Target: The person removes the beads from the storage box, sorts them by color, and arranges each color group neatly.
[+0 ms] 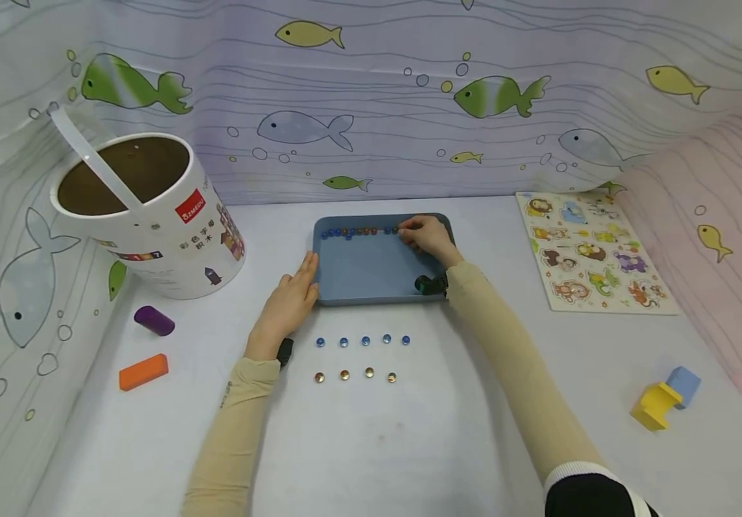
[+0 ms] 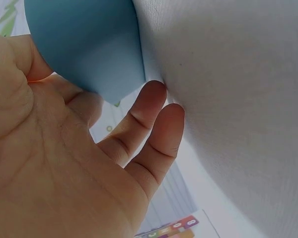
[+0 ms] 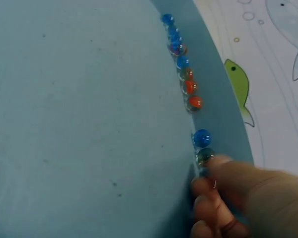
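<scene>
1. One left hand (image 1: 288, 303), fingers straight, touches the blue-grey tray (image 1: 377, 273), seemingly steadying it.
2. On the worktop (image 1: 461, 431), five blue marbles (image 1: 365, 341), four amber marbles (image 1: 369, 373) nearer, seem colour-sorted.
3. Right hand (image 1: 427, 235): grip pinches a marble (image 3: 204, 172) beside the mixed row (image 3: 190, 87) lining the tray's far wall.

The right hand (image 1: 429, 238) mostly hides a small bluish glass marble (image 3: 203, 172) near the blue rectangular tray's (image 1: 377, 269) far right corner.

Outside one tray (image 1: 371, 269), five blue marbles (image 1: 365, 341), four amber marbles (image 1: 369, 373); four blocks (image 1: 143, 372); one bucket (image 1: 170, 251); one board (image 1: 593, 251)
</scene>
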`<state>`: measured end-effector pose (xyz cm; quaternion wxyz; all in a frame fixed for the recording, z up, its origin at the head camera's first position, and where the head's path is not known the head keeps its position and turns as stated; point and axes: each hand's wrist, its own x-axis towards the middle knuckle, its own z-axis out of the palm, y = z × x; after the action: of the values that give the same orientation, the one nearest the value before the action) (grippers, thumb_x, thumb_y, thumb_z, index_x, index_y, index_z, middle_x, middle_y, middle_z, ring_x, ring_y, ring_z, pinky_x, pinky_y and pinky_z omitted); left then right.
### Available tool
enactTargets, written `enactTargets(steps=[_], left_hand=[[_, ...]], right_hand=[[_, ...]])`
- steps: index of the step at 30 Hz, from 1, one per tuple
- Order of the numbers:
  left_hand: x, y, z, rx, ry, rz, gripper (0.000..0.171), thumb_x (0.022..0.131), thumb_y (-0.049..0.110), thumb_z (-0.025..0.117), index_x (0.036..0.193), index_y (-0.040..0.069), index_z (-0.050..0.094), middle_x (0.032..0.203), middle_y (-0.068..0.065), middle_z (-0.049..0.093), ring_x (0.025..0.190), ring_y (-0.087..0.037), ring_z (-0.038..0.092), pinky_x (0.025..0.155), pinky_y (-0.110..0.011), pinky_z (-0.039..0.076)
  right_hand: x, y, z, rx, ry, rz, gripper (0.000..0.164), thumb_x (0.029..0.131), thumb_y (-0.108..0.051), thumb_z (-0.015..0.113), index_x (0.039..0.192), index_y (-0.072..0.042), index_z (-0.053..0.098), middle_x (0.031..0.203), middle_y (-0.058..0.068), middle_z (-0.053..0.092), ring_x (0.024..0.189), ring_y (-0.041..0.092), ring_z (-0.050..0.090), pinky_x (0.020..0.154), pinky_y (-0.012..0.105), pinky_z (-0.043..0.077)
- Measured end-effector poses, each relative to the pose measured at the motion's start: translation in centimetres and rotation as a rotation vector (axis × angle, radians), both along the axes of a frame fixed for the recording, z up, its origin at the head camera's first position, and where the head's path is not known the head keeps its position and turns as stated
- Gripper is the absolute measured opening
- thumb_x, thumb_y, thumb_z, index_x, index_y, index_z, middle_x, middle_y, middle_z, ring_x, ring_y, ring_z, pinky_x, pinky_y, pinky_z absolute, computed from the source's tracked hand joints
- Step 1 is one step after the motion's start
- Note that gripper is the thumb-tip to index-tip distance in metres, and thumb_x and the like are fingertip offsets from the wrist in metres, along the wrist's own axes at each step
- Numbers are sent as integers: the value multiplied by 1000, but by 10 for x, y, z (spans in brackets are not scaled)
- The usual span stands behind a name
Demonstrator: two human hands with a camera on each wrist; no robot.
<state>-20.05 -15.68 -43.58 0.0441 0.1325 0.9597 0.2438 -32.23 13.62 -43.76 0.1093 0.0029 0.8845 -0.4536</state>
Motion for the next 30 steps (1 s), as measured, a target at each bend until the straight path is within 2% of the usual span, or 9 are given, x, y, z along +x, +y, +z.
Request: enactTargets(steps=[4, 8, 12, 15, 18, 21, 24, 30], left_hand=[[0, 1, -1, 8, -2, 4, 59, 103, 23, 36, 156, 10, 14, 163, -6, 11, 114, -40, 46, 99, -53, 42], [-1, -1, -2, 4, 9, 5, 58, 103, 23, 35, 156, 10, 14, 163, -6, 12, 113, -40, 46, 100, -53, 41], [-2, -2, -2, -1, 9, -1, 58, 104, 24, 35, 156, 11, 14, 163, -6, 12, 112, -40, 46, 98, -53, 42], [-2, -2, -1, -3, -3, -6, 58, 104, 23, 35, 156, 12, 13, 163, -5, 11, 113, -39, 46, 98, -53, 42], [-3, -2, -1, -4, -18, -11, 58, 104, 23, 34, 156, 12, 12, 163, -5, 11, 113, -39, 46, 100, -52, 41], [-4, -3, 0, -2, -27, -21, 58, 104, 23, 34, 156, 11, 11, 163, -5, 9, 116, -39, 44, 104, -51, 38], [-5, -4, 0, 3, -21, -35, 58, 104, 22, 33, 156, 8, 12, 163, -7, 10, 125, -41, 42, 109, -51, 34], [-4, -4, -1, 2, -9, -38, 58, 104, 20, 34, 155, 7, 13, 163, -9, 11, 131, -42, 39, 111, -51, 32]], right_hand=[[-1, 1, 1, 73, 6, 14, 23, 95, -26, 63, 107, -7, 70, 93, 8, 71, 72, 12, 60, 61, 22, 49], [-2, 2, 2, 78, 16, 19, 27, 96, -30, 61, 98, -4, 68, 81, 5, 69, 67, 11, 60, 60, 22, 48], [-1, 3, 2, -38, -4, 11, 30, 98, -30, 57, 105, -3, 66, 79, 1, 66, 65, 8, 60, 60, 22, 47], [2, 3, 4, -153, -30, -8, 30, 99, -28, 56, 116, -5, 63, 85, -1, 66, 66, 5, 60, 62, 22, 47], [8, 5, 9, -215, -30, 1, 33, 99, -27, 55, 125, -6, 61, 93, 1, 67, 69, 5, 61, 65, 24, 46], [21, 7, 19, -242, -6, 63, 37, 100, -26, 53, 130, -5, 58, 103, 7, 67, 78, 11, 62, 72, 31, 47], [41, 10, 29, -267, 29, 153, 37, 100, -24, 53, 131, -4, 55, 108, 13, 66, 85, 19, 62, 79, 40, 46], [91, 15, 36, -320, 49, 272, 35, 99, -17, 54, 129, 1, 54, 106, 22, 65, 84, 29, 61, 75, 42, 48]])
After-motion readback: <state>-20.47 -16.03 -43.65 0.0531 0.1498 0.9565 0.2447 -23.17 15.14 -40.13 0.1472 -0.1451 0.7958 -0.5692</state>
